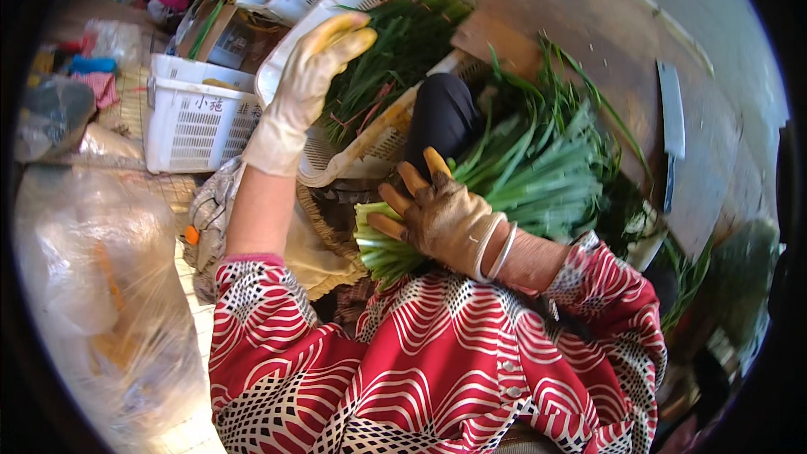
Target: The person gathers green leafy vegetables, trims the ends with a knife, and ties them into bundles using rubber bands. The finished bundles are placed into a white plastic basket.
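Note:
My right hand (441, 221), in a brown-stained work glove, lies spread over the pale stem end of a large bunch of garlic chives (536, 176) and holds it against my lap. The loose green leaves fan out to the upper right. My left hand (315, 69), in a whitish glove with yellow fingertips, is raised with its fingers extended and nothing in it. Just beyond it, tied chive bundles (391, 57) with reddish ties fill a white plastic crate (353, 157). My right palm and the underside of the bunch are hidden.
A cleaver (671, 120) lies on a brown board (592, 19) at the right. Another white crate (202, 120), bearing writing, stands at the left. A large clear plastic bag (101, 302) sits at the lower left. My dark-trousered knee (444, 113) rises beside the chive crate.

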